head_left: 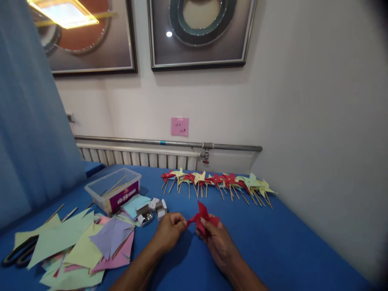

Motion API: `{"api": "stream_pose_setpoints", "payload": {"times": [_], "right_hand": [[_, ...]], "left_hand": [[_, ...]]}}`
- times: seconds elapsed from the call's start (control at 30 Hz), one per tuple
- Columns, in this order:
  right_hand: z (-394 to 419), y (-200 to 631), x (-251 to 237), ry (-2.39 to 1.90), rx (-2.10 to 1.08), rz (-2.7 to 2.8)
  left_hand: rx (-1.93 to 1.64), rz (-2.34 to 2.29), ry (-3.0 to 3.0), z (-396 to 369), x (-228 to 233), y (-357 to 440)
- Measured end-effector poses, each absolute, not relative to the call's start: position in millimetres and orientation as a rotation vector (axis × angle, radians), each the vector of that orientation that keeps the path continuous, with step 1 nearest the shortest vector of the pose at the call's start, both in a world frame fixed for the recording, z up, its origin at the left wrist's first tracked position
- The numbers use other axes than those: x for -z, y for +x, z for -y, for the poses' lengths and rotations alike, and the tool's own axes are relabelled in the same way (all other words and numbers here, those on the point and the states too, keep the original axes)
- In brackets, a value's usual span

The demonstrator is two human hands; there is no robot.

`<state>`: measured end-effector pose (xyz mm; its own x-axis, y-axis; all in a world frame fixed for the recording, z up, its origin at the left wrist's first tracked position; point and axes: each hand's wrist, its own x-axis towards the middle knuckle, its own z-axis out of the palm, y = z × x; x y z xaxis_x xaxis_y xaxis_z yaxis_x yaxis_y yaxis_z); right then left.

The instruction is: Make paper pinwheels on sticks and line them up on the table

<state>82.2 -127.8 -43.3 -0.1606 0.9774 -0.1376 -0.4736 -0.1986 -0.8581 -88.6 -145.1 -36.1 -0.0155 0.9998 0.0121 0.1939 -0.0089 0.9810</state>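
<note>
- The right hand [217, 239] grips a red paper pinwheel with pointed blades [202, 210], thumb pressed over its middle, fingers tucked behind.
- The left hand [168, 231] has thumb and forefinger drawn together at the pinwheel's left tip; whether they pinch it, one cannot tell.
- So the pinwheel sits between the two hands, in the right one's fingertips, raised above the blue tabletop [281, 246].
- It looks very light and thin — likely soft at the blades and easy to crease or tear. The layered centre seems the firmest place to hold; the tips call for a gentle touch.
- Beyond the hands stretches a row of red, yellow and green pinwheels on thin wooden sticks [216, 180].
- Left of the left hand lie small white cardboard boxes [161, 213] and a pile of pastel paper sheets [83, 244].
</note>
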Motion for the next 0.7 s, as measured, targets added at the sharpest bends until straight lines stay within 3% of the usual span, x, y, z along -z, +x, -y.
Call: {"api": "stream_pose_setpoints", "payload": {"times": [0.7], "right_hand": [[121.0, 84.1, 51.3, -0.893, -1.572, 0.85]], "left_hand": [[-1.167, -1.453, 1.384, 148.7, 35.7, -81.1]]}}
